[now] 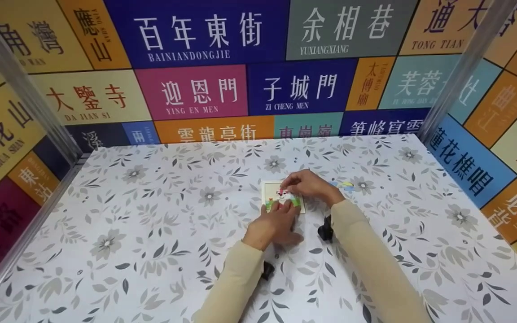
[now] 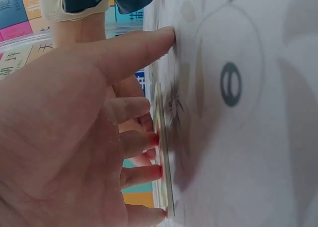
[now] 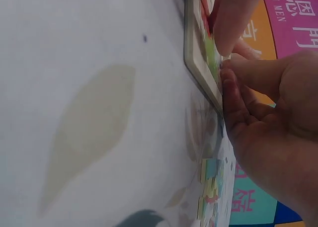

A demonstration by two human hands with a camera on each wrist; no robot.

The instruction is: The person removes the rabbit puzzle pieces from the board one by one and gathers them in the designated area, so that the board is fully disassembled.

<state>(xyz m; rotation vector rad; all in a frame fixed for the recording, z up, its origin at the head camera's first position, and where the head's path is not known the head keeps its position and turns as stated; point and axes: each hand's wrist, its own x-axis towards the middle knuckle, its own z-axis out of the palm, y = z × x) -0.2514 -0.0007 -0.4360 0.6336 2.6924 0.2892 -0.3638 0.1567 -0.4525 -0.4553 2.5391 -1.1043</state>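
Observation:
A small jigsaw puzzle board [image 1: 264,190] with a pale raised rim lies flat on the table. Its picture has a pink-and-white animal face above green and red parts, and the upper left of the tray is bare. My left hand [image 1: 278,224] rests its fairly straight fingertips on the picture's lower part, thumb out on the tablecloth [image 2: 268,152]. At the board's right side, my right hand [image 1: 310,186] pinches a puzzle piece with thumb and forefinger, seen close in the right wrist view [image 3: 271,95]. That piece is mostly hidden by the fingers.
Several loose puzzle pieces [image 3: 211,187], blue, yellow and red, lie to the right of the board, partly behind the right wrist in the head view. Printed wall panels [image 1: 195,31] stand behind the table, with metal posts [image 1: 460,67] at its far corners.

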